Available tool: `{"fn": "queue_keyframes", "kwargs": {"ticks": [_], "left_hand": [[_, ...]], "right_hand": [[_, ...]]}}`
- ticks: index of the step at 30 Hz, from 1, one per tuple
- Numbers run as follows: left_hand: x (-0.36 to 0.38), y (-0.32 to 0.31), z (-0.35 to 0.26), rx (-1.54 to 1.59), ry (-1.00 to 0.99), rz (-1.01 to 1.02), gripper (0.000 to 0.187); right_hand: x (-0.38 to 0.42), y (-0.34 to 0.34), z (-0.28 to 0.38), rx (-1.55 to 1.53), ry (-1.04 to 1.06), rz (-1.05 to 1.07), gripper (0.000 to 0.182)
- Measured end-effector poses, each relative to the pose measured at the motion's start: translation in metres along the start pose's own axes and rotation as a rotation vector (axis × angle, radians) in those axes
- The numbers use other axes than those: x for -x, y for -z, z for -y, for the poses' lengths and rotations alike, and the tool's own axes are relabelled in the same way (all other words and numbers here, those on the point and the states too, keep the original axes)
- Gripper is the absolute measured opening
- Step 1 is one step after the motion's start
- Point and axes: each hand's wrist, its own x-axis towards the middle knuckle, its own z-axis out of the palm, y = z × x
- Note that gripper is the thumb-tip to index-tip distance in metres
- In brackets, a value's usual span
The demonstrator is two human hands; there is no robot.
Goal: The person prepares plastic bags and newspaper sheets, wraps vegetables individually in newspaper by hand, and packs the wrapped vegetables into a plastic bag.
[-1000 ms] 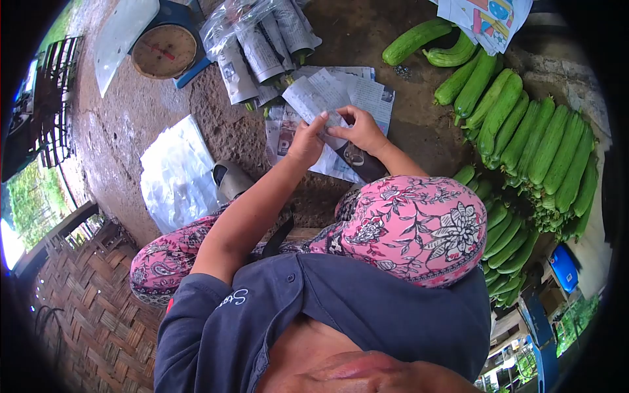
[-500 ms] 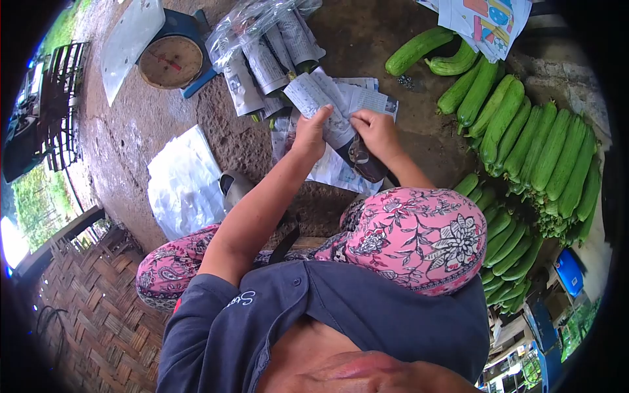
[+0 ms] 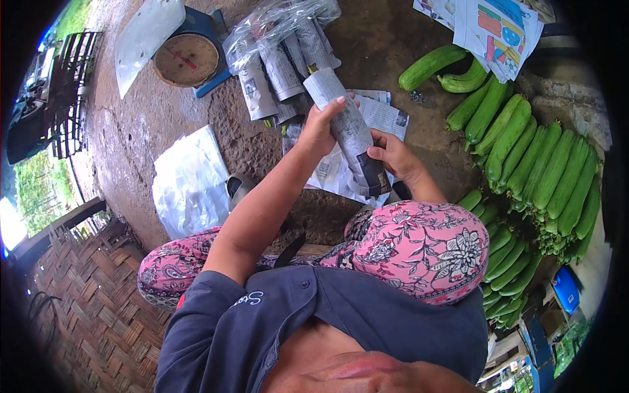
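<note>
A long gourd wrapped in newspaper slants between my hands, with a stem tip showing at its upper end. My left hand wraps around its upper part, thumb lying across the paper. Lower down, my right hand grips its right side, with some fingers hidden behind the roll. Loose newspaper sheets lie on the ground beneath. Just beyond my left hand, several newspaper-wrapped gourds lie together, partly inside a clear plastic bag.
Rows of bare green gourds lie at the right, with more below them. Printed paper sheets sit at the top right. A blue weighing scale stands at the upper left. White plastic bags lie left of my arm.
The newspaper now lies tightly around the gourd, forming a smooth roll. My right hand has moved down along it, and the loose paper flap has been wrapped in.
</note>
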Motion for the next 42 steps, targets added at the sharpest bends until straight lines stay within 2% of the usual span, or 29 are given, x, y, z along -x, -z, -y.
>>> {"fn": "queue_keyframes", "kwargs": {"ticks": [1, 2, 5, 6, 7, 9, 11, 12, 13, 15, 18, 21, 23, 25, 26, 27, 29, 30, 31, 32, 34, 37, 38, 41, 42], "left_hand": [[-0.002, -0.004, 0.001, -0.022, -0.022, 0.007, 0.045], [-0.007, -0.006, 0.002, -0.05, -0.049, -0.038, 0.045], [-0.015, -0.011, 0.009, -0.148, -0.135, -0.17, 0.046], [-0.015, -0.018, 0.01, -0.189, -0.176, -0.208, 0.046], [-0.017, -0.023, 0.009, -0.23, -0.222, -0.241, 0.046], [-0.018, -0.028, 0.009, -0.111, -0.162, -0.15, 0.045], [-0.016, -0.029, 0.011, -0.062, -0.113, -0.097, 0.044], [-0.016, -0.03, 0.01, -0.068, -0.103, -0.084, 0.045], [-0.018, -0.031, 0.009, -0.071, -0.097, -0.072, 0.045], [-0.023, -0.03, 0.007, -0.183, -0.181, -0.227, 0.044], [-0.028, -0.031, 0.01, -0.25, -0.269, -0.349, 0.044], [-0.034, -0.031, 0.015, -0.235, -0.306, -0.31, 0.049], [-0.044, -0.024, 0.016, -0.198, -0.294, -0.229, 0.054], [-0.039, -0.034, -0.002, -0.28, -0.19, -0.178, 0.053], [-0.059, -0.014, 0.004, -0.452, -0.18, -0.122, 0.054], [-0.055, -0.022, -0.016, -0.629, -0.066, -0.17, 0.053], [-0.071, -0.001, -0.04, -1.07, -0.088, -0.113, 0.046], [-0.059, -0.014, -0.066, -1.269, -0.174, -0.127, 0.039], [-0.059, -0.003, -0.073, -1.555, -0.779, -0.187, 0.035], [-0.064, 0.008, -0.088, -1.737, -0.821, -0.174, 0.034], [-0.064, 0.005, -0.116, -2.16, -0.83, -0.275, 0.04], [-0.091, 0.025, -0.137, -2.36, -0.751, -0.342, 0.049], [-0.1, 0.029, -0.143, -2.382, -0.717, -0.334, 0.054], [-0.122, 0.042, -0.147, -2.233, -0.928, -0.257, 0.053], [-0.12, 0.038, -0.148, -2.068, -1.067, -0.22, 0.047]], "right_hand": [[0.002, 0.0, 0.001, -0.179, -0.056, 0.044, 0.057], [0.0, -0.001, 0.002, -0.174, -0.085, -0.017, 0.064], [-0.009, -0.004, -0.01, 0.363, 0.222, -0.174, 0.07], [-0.013, -0.007, -0.011, 0.478, 0.223, -0.236, 0.073], [-0.012, -0.006, -0.008, 0.383, 0.146, -0.207, 0.071], [-0.012, -0.004, -0.001, 0.193, -0.005, -0.145, 0.068], [-0.004, 0.006, -0.005, -0.437, -0.142, 0.142, 0.062], [-0.007, 0.003, -0.009, -0.542, -0.081, 0.238, 0.06], [-0.008, 0.005, -0.008, -0.495, -0.112, 0.197, 0.062], [-0.01, 0.007, -0.003, -0.403, -0.173, 0.117, 0.065], [-0.02, -0.002, -0.007, 0.339, 0.037, -0.316, 0.074], [-0.018, -0.013, 0.001, 0.704, 0.133, -0.468, 0.077], [-0.022, -0.005, 0.005, 0.72, 0.154, -0.466, 0.075], [-0.025, 0.006, 0.01, 0.739, 0.143, -0.478, 0.073], [-0.026, 0.013, 0.016, 0.752, 0.123, -0.493, 0.072], [-0.027, 0.016, 0.024, 0.767, 0.104, -0.507, 0.07], [-0.033, 0.025, 0.038, 0.823, 0.148, -0.519, 0.067], [-0.04, 0.041, 0.039, 0.873, 0.137, -0.519, 0.067], [-0.046, 0.042, 0.046, 0.921, 0.124, -0.521, 0.067], [-0.048, 0.041, 0.054, 0.956, 0.116, -0.504, 0.066], [-0.062, 0.039, 0.061, 1.003, 0.073, -0.496, 0.066], [-0.095, 0.028, 0.076, 0.986, 0.041, -0.455, 0.066], [-0.108, 0.026, 0.079, 0.964, 0.038, -0.44, 0.066], [-0.148, 0.041, 0.081, 0.851, -0.006, -0.384, 0.066], [-0.162, 0.043, 0.085, 0.816, -0.04, -0.356, 0.067]]}}
